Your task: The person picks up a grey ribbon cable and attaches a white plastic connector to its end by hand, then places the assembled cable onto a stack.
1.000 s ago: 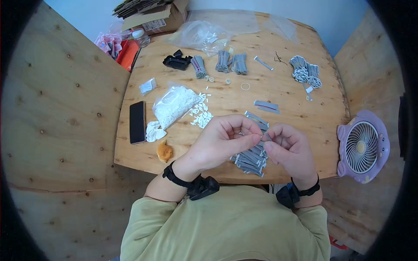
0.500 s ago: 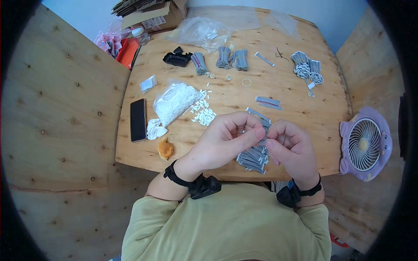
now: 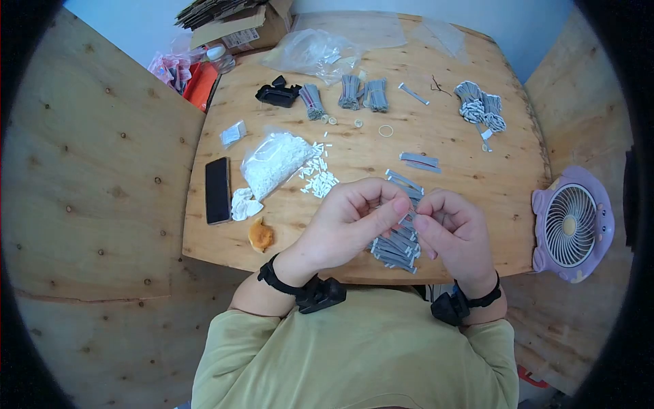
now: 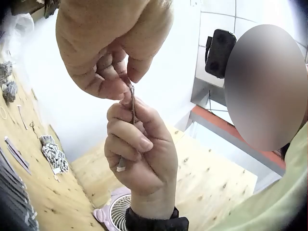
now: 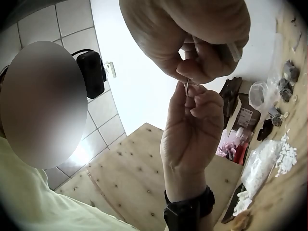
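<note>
Both hands are raised over the near edge of the table, fingertips close together. A short flat grey ribbon cable (image 4: 133,108) runs between them. My right hand (image 3: 455,228) grips the cable in its curled fingers, and a white connector end (image 4: 121,166) pokes out below them. With thumb and fingertips, my left hand (image 3: 357,221) pinches thin wire at the cable's other end. Fingers hide most of the cable in the head view. Beneath the hands lies a pile of similar grey ribbon cables (image 3: 397,249) with white ends.
White tubular pieces (image 3: 319,181) lie loose by a clear bag (image 3: 276,162) full of them. A phone (image 3: 217,191) and an orange-brown item (image 3: 260,235) are at left. Cable bundles (image 3: 349,93) stand farther back; a purple fan (image 3: 571,225) is at right.
My hands stay in nearly the same place with small finger shifts. The left thumb has moved slightly up and the thumbs' tips sit a little differently. The head view has shifted slightly.
</note>
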{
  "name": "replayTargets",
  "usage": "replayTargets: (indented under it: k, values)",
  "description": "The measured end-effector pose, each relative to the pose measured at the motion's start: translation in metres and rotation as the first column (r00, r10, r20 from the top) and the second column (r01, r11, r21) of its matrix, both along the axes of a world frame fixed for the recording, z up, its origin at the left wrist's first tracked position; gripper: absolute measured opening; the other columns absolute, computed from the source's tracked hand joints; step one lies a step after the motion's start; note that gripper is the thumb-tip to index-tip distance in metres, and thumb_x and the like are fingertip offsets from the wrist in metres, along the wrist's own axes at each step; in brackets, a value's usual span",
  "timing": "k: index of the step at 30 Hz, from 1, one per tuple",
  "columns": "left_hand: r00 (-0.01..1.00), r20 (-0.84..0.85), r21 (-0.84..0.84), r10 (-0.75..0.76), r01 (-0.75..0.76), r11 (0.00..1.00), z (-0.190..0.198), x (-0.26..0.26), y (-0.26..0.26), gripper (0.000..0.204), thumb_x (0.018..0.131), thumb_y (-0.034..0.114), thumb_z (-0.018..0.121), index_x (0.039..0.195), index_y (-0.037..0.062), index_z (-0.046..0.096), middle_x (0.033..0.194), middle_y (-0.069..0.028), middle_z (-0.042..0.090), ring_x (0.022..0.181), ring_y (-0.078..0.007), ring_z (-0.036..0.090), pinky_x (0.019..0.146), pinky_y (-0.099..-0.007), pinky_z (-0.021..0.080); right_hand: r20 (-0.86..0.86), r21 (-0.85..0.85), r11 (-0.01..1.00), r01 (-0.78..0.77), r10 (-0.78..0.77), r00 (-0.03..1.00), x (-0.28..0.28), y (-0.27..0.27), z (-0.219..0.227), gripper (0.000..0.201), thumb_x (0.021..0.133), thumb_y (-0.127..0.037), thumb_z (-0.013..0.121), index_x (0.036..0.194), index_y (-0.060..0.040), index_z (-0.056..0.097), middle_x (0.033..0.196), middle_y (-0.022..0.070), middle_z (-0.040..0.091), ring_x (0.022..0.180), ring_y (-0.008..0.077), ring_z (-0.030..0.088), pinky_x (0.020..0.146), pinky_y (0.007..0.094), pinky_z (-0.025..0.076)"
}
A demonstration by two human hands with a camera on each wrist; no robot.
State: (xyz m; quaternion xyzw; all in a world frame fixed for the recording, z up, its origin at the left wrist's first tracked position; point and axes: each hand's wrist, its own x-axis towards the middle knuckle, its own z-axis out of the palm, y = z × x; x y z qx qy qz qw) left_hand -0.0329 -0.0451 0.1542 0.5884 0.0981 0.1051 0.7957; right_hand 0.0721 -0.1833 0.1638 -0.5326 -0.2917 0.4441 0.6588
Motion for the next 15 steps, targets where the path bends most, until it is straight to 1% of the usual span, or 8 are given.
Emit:
replayTargets:
  k: [2,5,8,11,14,15]
  values:
    - [1.0,0.024,0.01,-0.001,0.0,1.0,-0.0019,-0.0005,0.0001,0.016,0.081,0.014,0.054,0.088,-0.0001,0.054,0.076,0.0009,0.055,0.066,-0.0023,0.049,0.058,-0.0167,0.041,0.019,0.004,1.0,0.006,-0.006,1.0,-0.0015,0.0012,0.0016,0.004,0.081,-0.005,0.05,0.083,-0.0017,0.049,0.069,-0.0034,0.05,0.055,-0.0014,0.043,0.046,0.0142,0.033]
    - [1.0,0.011,-0.001,0.027,-0.027,1.0,0.0034,-0.0015,-0.0033,0.015,0.08,0.012,0.055,0.088,-0.0004,0.054,0.078,-0.0013,0.056,0.068,-0.0053,0.05,0.061,-0.0183,0.042,0.017,-0.015,1.0,0.003,-0.003,1.0,-0.0027,0.002,0.0005,0.003,0.082,-0.005,0.05,0.083,-0.0017,0.05,0.067,-0.0035,0.049,0.054,-0.0011,0.042,0.045,0.0142,0.033]
    - [0.998,0.016,0.078,0.056,-0.057,0.995,-0.0001,-0.0016,-0.0044,0.013,0.08,0.01,0.056,0.087,-0.001,0.055,0.079,-0.0013,0.056,0.069,-0.0054,0.05,0.062,-0.0186,0.042,0.056,-0.032,0.999,-0.005,0.007,0.998,-0.0031,0.002,0.0005,0.004,0.082,-0.005,0.05,0.083,-0.0016,0.05,0.067,-0.003,0.049,0.053,-0.0008,0.042,0.045,0.0145,0.032]
    - [0.999,0.027,0.047,0.044,-0.045,0.998,0.0026,-0.0023,-0.0025,0.012,0.079,0.007,0.056,0.087,-0.0014,0.056,0.08,-0.0022,0.057,0.07,-0.0057,0.051,0.063,-0.0188,0.043,0.057,-0.003,1.0,0.013,-0.013,0.998,-0.003,0.002,-0.0028,0.004,0.082,-0.006,0.05,0.084,-0.0017,0.049,0.067,-0.0025,0.049,0.052,-0.0003,0.041,0.044,0.0147,0.032]
    - [1.0,0.006,-0.045,0.022,-0.022,0.999,0.0062,-0.004,-0.0006,0.012,0.077,0.005,0.057,0.088,-0.0012,0.057,0.081,-0.0034,0.058,0.071,-0.0063,0.052,0.063,-0.019,0.043,0.052,0.059,0.997,0.042,-0.045,0.998,-0.0035,0.0031,-0.0044,0.004,0.083,-0.007,0.05,0.083,-0.0023,0.049,0.065,-0.0031,0.048,0.05,-0.0003,0.04,0.043,0.0147,0.031]
    - [1.0,-0.004,-0.058,0.013,-0.014,0.998,0.006,-0.0041,0.0006,0.013,0.077,0.004,0.057,0.088,-0.0012,0.057,0.081,-0.0039,0.058,0.071,-0.0066,0.052,0.062,-0.0192,0.043,0.056,0.055,0.998,0.034,-0.037,0.998,-0.0034,0.0029,-0.0036,0.004,0.082,-0.006,0.05,0.083,-0.0022,0.048,0.067,-0.0022,0.048,0.051,0.0004,0.04,0.044,0.0151,0.032]
